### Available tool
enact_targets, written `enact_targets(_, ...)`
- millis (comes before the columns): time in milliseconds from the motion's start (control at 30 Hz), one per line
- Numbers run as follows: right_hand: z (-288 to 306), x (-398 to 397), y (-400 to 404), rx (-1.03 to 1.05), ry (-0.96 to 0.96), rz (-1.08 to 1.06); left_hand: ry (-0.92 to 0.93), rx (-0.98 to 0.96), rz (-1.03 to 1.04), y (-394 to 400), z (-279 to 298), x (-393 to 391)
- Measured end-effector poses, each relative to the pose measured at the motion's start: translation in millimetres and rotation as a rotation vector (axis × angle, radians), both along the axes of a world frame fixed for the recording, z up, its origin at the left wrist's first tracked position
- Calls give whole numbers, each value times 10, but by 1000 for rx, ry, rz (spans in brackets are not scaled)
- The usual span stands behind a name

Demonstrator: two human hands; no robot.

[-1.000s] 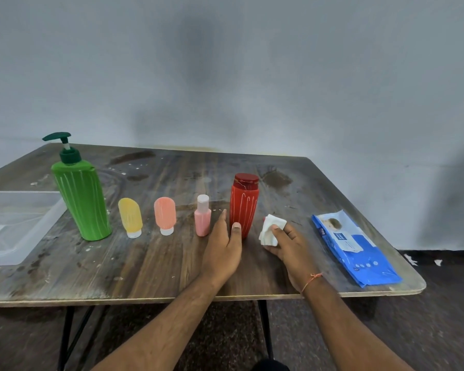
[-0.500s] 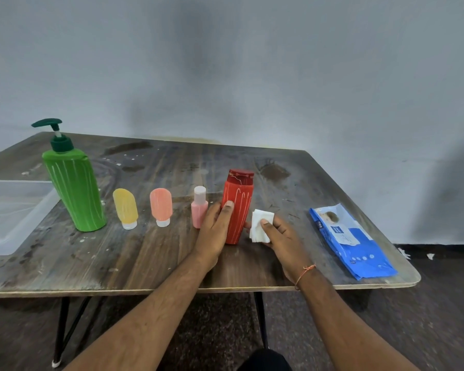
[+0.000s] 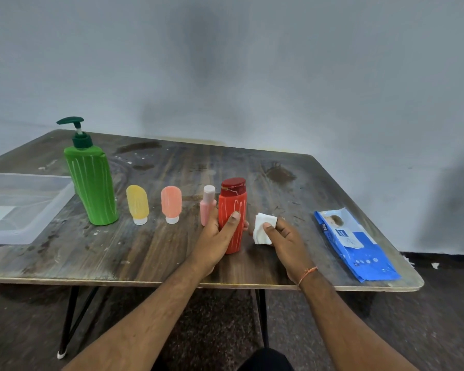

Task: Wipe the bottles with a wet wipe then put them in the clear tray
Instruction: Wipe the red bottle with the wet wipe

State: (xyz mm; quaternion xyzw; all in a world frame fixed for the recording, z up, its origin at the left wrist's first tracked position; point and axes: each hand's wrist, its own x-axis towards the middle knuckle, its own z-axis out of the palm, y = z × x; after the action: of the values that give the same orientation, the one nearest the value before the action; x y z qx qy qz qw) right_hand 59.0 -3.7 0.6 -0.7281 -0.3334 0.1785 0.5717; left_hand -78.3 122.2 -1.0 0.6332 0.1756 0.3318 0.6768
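Note:
My left hand (image 3: 217, 240) is wrapped around the red bottle (image 3: 232, 207), which stands upright near the table's front edge. Just right of it, my right hand (image 3: 285, 242) pinches a folded white wet wipe (image 3: 261, 228), a small gap away from the bottle. To the left stand a small pink bottle (image 3: 207, 204), a peach tube (image 3: 171, 204), a yellow tube (image 3: 137, 204) and a tall green pump bottle (image 3: 91, 183). The clear tray (image 3: 24, 228) lies at the table's left edge.
A blue pack of wet wipes (image 3: 355, 243) lies flat at the right front of the wooden table (image 3: 145, 250). A grey wall stands behind the table. The table's dark legs and the floor show below its front edge.
My left hand went from lying flat on the table to gripping the red bottle. My right hand lifted the wipe closer to the bottle. The camera view shifted slightly.

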Motion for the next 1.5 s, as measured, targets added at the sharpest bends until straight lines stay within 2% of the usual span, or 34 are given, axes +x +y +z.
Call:
enact_targets(167, -58, 10, 37, -29, -206, -4, -223, -239, 65, 90, -17, -325)
enact_targets(233, -62, -44, 57, -25, -260, 12, -235, -300, 77, 137, -27, -441)
enact_targets(367, -106, -247, 175, -34, -245, 155, -276, -412, 111, 267, -11, -641)
enact_targets(467, -140, -458, 304, 45, -250, 261, -256, -485, 140, 384, 45, -700)
enact_targets(567, -157, -635, 438, 103, -230, 251, -220, -473, 139, 455, 107, -713)
enact_targets(733, -112, -790, 585, 138, -150, 182, -260, -440, 207, 529, 130, -681)
enact_targets(867, -103, -871, 642, 140, -339, 205, -231, -436, 195, 583, 96, -641)
enact_targets(1067, -163, -860, 660, 218, -549, 366, -314, -514, 201, 646, 57, -645)
enact_targets(1200, -219, -895, 622, 225, -702, 505, -303, -530, 139, 645, 54, -632)
enact_targets(1267, -228, -888, 630, 234, -685, 461, -295, -527, 124, 628, 54, -629)
enact_targets(1400, -192, -826, 673, 214, -583, 200, -278, -473, 127, 622, 34, -616)
enact_targets(1500, -195, -853, 655, 236, -653, 280, -288, -484, 145, 626, 25, -605)
